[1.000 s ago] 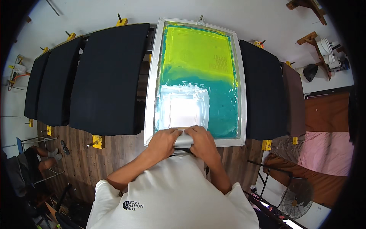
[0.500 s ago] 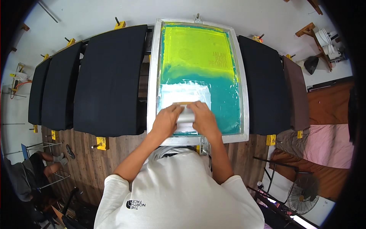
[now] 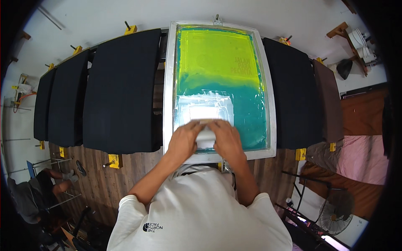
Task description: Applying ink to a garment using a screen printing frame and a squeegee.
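My left hand (image 3: 184, 142) and my right hand (image 3: 226, 142) are closed around the two ends of a pale squeegee (image 3: 206, 134) with a tan top edge. It rests low on a framed print screen (image 3: 272, 108), over a glossy patch of white ink (image 3: 203, 106). Yellow-green ink (image 3: 209, 50) covers the upper part of the screen, with faint lettering showing; the lower right part is teal. My fingertips are partly blurred.
Dark fabric-covered boards (image 3: 117, 92) flank the screen, with a brown one (image 3: 328, 104) at far right, on yellow supports (image 3: 115, 161). A seated person's leg (image 3: 58, 180) is at lower left. A fan (image 3: 335, 211), pink bedding (image 3: 362, 159) and a shelf with buckets (image 3: 356, 42) are at right.
My hands and the squeegee moved from the screen's near edge forward over the white ink, then came a little back toward me. The white patch's shape looks slightly changed.
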Demonstrator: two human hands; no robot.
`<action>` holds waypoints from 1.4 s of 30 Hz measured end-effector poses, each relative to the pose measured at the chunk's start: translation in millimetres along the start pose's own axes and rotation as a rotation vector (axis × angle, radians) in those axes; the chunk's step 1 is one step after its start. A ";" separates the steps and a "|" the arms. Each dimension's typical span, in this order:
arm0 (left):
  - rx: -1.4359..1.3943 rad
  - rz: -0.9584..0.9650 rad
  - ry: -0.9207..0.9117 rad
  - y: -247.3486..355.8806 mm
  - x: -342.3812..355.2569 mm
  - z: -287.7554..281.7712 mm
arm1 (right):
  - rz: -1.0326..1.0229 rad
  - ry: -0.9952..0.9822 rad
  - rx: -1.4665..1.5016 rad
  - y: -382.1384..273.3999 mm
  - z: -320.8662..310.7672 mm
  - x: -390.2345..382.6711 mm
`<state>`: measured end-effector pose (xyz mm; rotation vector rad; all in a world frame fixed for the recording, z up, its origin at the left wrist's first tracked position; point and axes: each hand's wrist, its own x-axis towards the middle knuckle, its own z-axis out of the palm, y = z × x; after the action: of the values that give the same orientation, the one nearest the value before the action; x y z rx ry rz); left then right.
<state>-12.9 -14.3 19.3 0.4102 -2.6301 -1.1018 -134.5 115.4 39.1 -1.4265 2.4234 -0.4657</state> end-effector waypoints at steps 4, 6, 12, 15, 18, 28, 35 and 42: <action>0.054 0.093 0.119 -25.0 16.2 17.8 | -0.083 0.250 -0.035 15.7 23.5 19.2; 0.067 0.045 0.028 -20.9 12.1 17.3 | -0.056 0.128 0.006 23.4 34.1 12.1; 0.112 0.097 0.078 -13.9 18.2 9.0 | -0.021 0.105 0.031 14.6 20.8 18.3; 0.108 0.048 0.023 -16.9 13.3 11.9 | -0.026 0.152 0.045 13.5 23.7 13.0; 0.023 -0.024 -0.041 -8.0 14.3 3.6 | -0.021 0.056 0.030 11.7 13.3 15.4; 0.051 0.005 -0.048 -9.8 7.5 7.5 | -0.031 0.055 -0.047 8.8 17.1 10.6; 0.123 -0.007 -0.065 -12.3 0.0 13.0 | 0.026 -0.031 -0.024 6.7 9.0 5.7; 0.113 -0.052 -0.088 -5.1 -3.2 10.6 | -0.004 -0.033 -0.040 6.0 12.7 0.3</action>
<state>-12.8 -9.8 8.0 0.4657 -2.7828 -1.0112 -134.1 116.2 25.1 -1.4434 2.4171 -0.3933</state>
